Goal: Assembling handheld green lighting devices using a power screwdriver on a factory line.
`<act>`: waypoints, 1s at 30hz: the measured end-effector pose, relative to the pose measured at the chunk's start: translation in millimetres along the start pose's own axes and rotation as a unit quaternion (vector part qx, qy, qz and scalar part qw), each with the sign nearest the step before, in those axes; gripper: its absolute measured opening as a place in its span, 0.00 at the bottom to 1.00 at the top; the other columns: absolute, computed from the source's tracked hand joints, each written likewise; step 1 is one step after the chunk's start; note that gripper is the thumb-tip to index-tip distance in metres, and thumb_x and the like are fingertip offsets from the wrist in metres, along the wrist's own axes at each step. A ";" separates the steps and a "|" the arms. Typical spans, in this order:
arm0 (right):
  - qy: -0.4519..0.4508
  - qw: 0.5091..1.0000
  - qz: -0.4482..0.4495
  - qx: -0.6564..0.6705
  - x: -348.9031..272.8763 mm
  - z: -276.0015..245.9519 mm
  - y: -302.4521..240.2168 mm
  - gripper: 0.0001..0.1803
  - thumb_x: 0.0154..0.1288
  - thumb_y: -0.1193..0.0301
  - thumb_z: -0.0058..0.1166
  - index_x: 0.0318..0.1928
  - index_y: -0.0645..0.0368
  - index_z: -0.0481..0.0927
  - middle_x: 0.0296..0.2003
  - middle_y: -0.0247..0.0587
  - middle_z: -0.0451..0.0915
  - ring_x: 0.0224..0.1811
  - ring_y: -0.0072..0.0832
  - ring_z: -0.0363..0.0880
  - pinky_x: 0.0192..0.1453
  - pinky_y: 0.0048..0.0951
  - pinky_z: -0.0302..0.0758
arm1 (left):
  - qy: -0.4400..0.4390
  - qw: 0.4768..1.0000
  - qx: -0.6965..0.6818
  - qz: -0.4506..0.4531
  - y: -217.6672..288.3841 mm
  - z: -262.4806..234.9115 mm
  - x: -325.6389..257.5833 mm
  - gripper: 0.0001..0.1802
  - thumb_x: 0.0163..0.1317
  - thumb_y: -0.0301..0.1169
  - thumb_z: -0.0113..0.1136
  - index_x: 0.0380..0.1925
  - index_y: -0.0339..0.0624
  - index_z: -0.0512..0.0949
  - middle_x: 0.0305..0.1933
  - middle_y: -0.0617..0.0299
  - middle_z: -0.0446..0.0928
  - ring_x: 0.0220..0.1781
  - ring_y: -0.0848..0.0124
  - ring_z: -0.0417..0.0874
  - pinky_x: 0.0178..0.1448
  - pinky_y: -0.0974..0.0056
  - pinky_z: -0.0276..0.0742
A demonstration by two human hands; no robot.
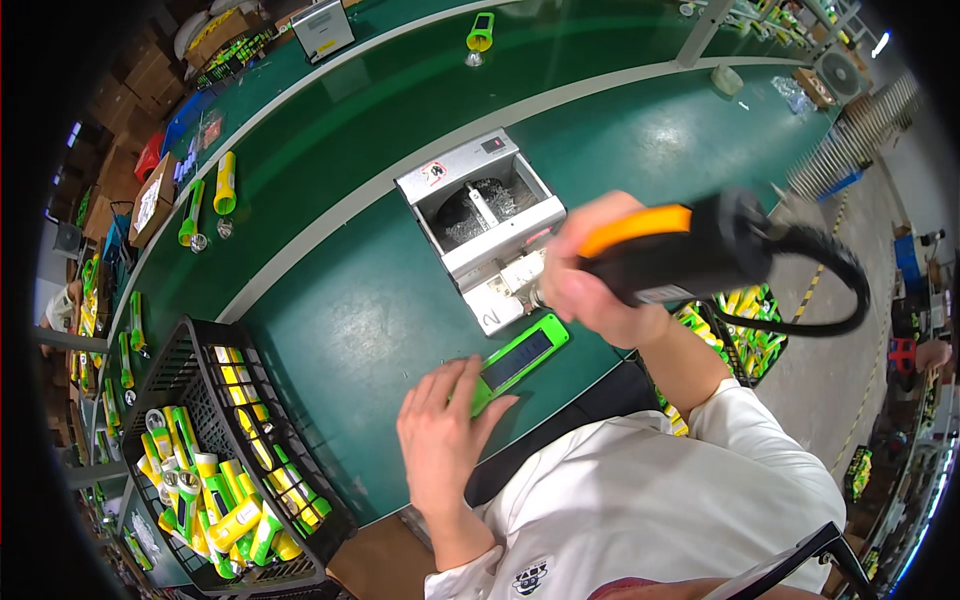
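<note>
While the right hand encloses a black power screwdriver, the left hand, loosely curled, grips one end of a green flashlight on the counter.

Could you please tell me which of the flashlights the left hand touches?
The green flashlight near the metal box: the left hand covers one end, while the others, some in the black basket, lie apart.

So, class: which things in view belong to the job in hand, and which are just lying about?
Likely in the job:
green casing in left hand
black power tool in right hand
silver machine

Seemingly just lying about:
clear plastic
small cardboard box
fan
</note>
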State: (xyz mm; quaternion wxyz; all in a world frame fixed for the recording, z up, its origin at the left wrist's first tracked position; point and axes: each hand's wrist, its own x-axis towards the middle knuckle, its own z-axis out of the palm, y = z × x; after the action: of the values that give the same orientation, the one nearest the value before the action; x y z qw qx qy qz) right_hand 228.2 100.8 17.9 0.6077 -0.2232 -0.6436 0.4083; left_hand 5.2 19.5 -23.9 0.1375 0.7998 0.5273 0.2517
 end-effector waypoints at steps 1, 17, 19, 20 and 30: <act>-0.021 0.996 -0.034 -0.084 14.5 3.7 -4.3 0.13 0.64 0.81 0.57 0.47 0.62 0.71 0.26 0.34 0.74 0.20 0.20 0.72 0.26 0.25 0.72 | 0.001 1.000 0.000 -0.002 -4.9 -2.8 -2.6 0.28 0.48 0.41 0.79 0.48 0.36 0.85 0.46 0.55 0.85 0.46 0.57 0.85 0.49 0.54 0.80; 0.019 0.982 0.159 0.096 19.8 35.7 -12.2 0.14 0.60 0.81 0.57 0.47 0.68 0.74 0.18 0.34 0.74 0.15 0.18 0.72 0.20 0.24 0.70 | 0.024 0.995 -0.096 -0.001 -15.5 27.8 -3.1 0.21 0.52 0.33 0.77 0.45 0.37 0.85 0.45 0.58 0.85 0.46 0.58 0.83 0.49 0.55 0.81; -0.033 0.990 0.130 0.044 15.9 38.1 -8.2 0.17 0.64 0.80 0.55 0.52 0.70 0.69 0.19 0.36 0.73 0.16 0.21 0.71 0.21 0.25 0.72 | 0.023 0.995 -0.098 -0.001 -16.6 29.3 -2.9 0.21 0.51 0.33 0.77 0.44 0.38 0.85 0.46 0.59 0.85 0.46 0.58 0.83 0.49 0.55 0.81; -0.031 0.990 0.131 0.045 12.2 39.9 -3.5 0.17 0.64 0.80 0.55 0.52 0.70 0.69 0.19 0.36 0.73 0.16 0.21 0.71 0.21 0.25 0.72 | 0.024 0.995 -0.099 -0.002 -17.1 29.5 -3.0 0.21 0.51 0.33 0.77 0.44 0.38 0.84 0.46 0.59 0.85 0.46 0.58 0.83 0.49 0.55 0.81; -0.004 0.988 0.129 0.088 0.0 49.0 14.3 0.15 0.64 0.81 0.56 0.49 0.68 0.69 0.21 0.36 0.72 0.16 0.21 0.71 0.22 0.26 0.73 | 0.017 0.995 -0.097 -0.011 -16.6 28.0 -4.2 0.20 0.51 0.33 0.78 0.44 0.39 0.84 0.46 0.61 0.86 0.47 0.60 0.83 0.50 0.56 0.79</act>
State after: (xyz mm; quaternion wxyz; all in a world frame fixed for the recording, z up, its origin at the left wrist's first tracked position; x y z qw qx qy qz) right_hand 178.0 96.5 10.1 0.5648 -0.2482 -0.5731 0.5394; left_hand 6.4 23.7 -56.4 0.2080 0.7722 0.5118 0.3138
